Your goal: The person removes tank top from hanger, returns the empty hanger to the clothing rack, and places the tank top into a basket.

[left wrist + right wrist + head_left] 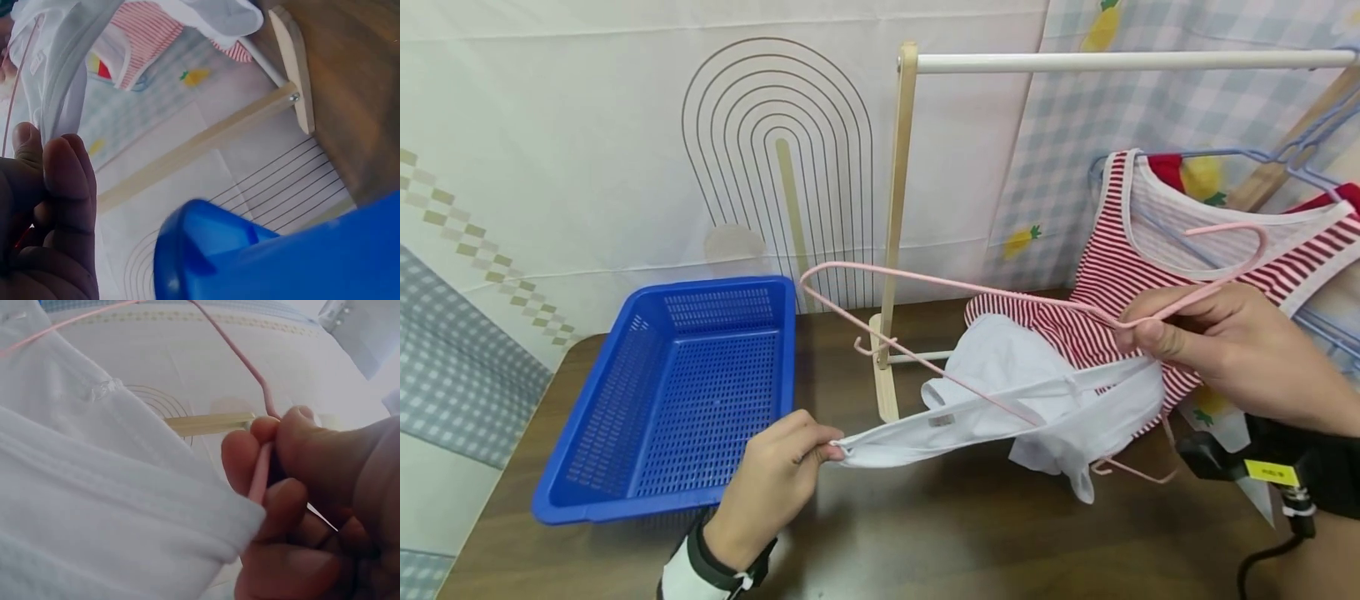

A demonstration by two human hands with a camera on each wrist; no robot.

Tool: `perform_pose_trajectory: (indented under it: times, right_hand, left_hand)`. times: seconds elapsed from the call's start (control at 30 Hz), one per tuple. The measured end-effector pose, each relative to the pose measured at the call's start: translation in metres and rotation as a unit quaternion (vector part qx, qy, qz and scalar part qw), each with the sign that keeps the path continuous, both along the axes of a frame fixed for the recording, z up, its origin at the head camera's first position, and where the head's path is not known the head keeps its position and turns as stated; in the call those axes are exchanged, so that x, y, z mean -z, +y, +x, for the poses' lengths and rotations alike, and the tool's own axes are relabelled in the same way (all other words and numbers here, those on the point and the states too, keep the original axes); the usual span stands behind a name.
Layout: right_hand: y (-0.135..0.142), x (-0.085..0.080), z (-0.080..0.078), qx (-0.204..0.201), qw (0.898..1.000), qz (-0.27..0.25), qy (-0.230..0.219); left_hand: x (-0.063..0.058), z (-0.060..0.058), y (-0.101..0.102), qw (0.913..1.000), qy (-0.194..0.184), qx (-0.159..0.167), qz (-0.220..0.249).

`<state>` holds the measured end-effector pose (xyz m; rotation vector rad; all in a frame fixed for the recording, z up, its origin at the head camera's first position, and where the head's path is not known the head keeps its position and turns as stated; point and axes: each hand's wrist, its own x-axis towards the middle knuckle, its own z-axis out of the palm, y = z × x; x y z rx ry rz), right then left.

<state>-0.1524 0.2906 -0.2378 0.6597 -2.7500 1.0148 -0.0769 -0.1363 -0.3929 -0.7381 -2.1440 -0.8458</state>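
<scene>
In the head view my left hand pinches a strap of a white tank top between thumb and fingers and draws it out to the left. My right hand grips a pink clothes hanger just below its hook. One side of the white top hangs over the hanger's right end, close under the right hand. The hanger's left end stands free above the stretched strap. In the right wrist view, white fabric lies right at the fingers holding the pink hanger rod.
At left stands a blue plastic basket on the brown table. Behind is a rack with a wooden post and white rail. A red-and-white striped top hangs on a blue hanger at right. Another pink hanger shows below the white top.
</scene>
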Motion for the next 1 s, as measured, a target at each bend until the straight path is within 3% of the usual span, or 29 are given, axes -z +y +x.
perform_pose_trajectory:
  times: [0.17,0.27,0.33,0.4,0.47,0.5,0.7,0.83,0.9,1.0]
  right_hand:
    - [0.002,0.001,-0.002,-0.010,0.999,-0.034,0.007]
    - [0.005,0.002,-0.005,-0.048,0.994,-0.098,-0.003]
    - [0.007,0.004,-0.008,-0.098,0.979,-0.176,-0.030]
    - [0.008,0.006,-0.011,-0.140,0.955,-0.256,-0.059]
    - [0.008,0.007,-0.011,-0.159,0.936,-0.306,-0.065]
    - [0.008,0.008,-0.012,-0.180,0.919,-0.342,-0.075]
    - [0.007,0.008,-0.010,-0.205,0.887,-0.409,-0.066]
    - [0.009,0.009,-0.010,-0.208,0.881,-0.420,-0.063]
    - [0.010,0.009,-0.010,-0.203,0.887,-0.411,-0.056]
    - [0.011,0.008,-0.011,-0.202,0.888,-0.411,-0.048]
  left_hand:
    - [0.010,0.005,0.003,0.9988,0.014,-0.007,-0.046]
    - [0.015,0.009,0.005,0.9964,0.017,-0.021,-0.081]
    - [0.018,0.011,0.007,0.9947,0.016,-0.024,-0.099]
    - [0.020,0.013,0.009,0.9932,0.017,-0.025,-0.113]
    - [0.021,0.015,0.010,0.9920,0.018,-0.022,-0.123]
    - [0.021,0.016,0.011,0.9915,0.019,-0.020,-0.127]
    - [0.022,0.023,0.015,0.9897,0.008,-0.012,-0.142]
    - [0.027,0.024,0.017,0.9884,-0.002,-0.019,-0.151]
    - [0.029,0.025,0.018,0.9873,-0.006,-0.022,-0.157]
    - [0.033,0.027,0.020,0.9855,-0.011,-0.027,-0.167]
